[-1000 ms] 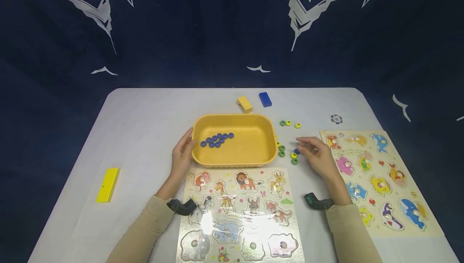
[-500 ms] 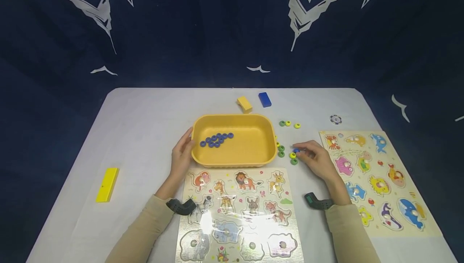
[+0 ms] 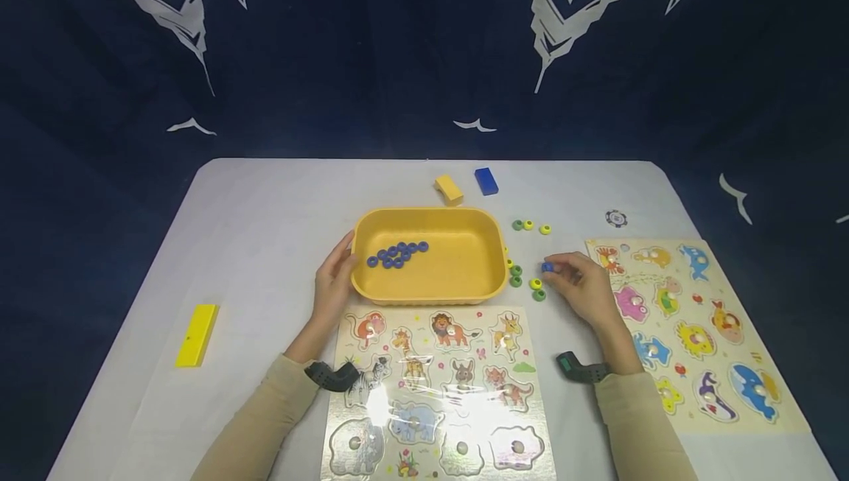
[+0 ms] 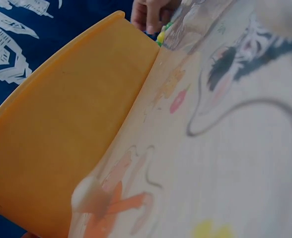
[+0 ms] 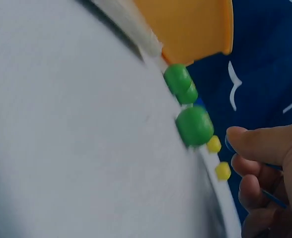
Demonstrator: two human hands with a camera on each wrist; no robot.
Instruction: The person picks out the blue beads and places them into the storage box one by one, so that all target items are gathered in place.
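Note:
With its fingers fairly straight, my left hand [image 3: 332,289] rests against the left side of a yellow plastic tray [image 3: 458,256]; its far fingertips are partly hidden by the rim. Several blue beads [image 3: 398,254] lie in the tray's left half. Right of the tray, my right hand [image 3: 584,286] pinches one blue bead [image 3: 547,267] between thumb and index finger, above the table. In the right wrist view, the thumb [image 5: 260,144] covers most of that bead. Below it on the table are a yellow bead [image 3: 536,284] and a green bead [image 3: 539,295], touching.
More green beads [image 3: 516,270] and yellow beads [image 3: 545,230] lie near the tray's right side. An animal puzzle board [image 3: 438,392] lies in front; a sea-animal board [image 3: 696,334] lies right. A yellow block [image 3: 449,191], blue block [image 3: 486,181], long yellow block [image 3: 197,335] and round chip [image 3: 616,218] surround them.
My right hand has taken hold of the blue bead beside the yellow and green ones and raised it slightly off the table. The left hand and tray have stayed in place.

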